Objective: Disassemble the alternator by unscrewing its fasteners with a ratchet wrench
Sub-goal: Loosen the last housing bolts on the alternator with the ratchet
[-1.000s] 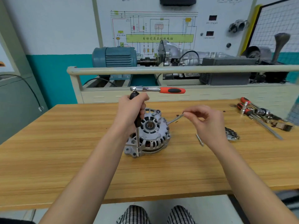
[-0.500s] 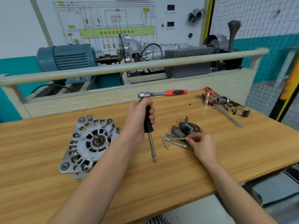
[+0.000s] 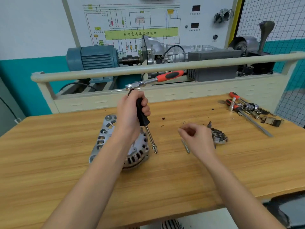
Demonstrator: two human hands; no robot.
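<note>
Our left hand (image 3: 132, 113) grips the black handle of the extension driver (image 3: 143, 113), ratchet wrench (image 3: 155, 79) fitted on its top end, red-and-black grip pointing right. The driver's socket tip (image 3: 155, 148) hangs just right of the alternator (image 3: 115, 146), not on any fastener we can make out. The alternator lies on the wooden tabletop (image 3: 49, 162), partly hidden under our left forearm. Our right hand (image 3: 196, 138) hovers over the tabletop, fingers loosely curled, holding nothing we can see. A loose bolt (image 3: 185, 147) lies just beside it, and a dark removed part (image 3: 219, 135) sits right behind it (rectifier-like, hard to tell). More tools (image 3: 247, 109) sit far right.
</note>
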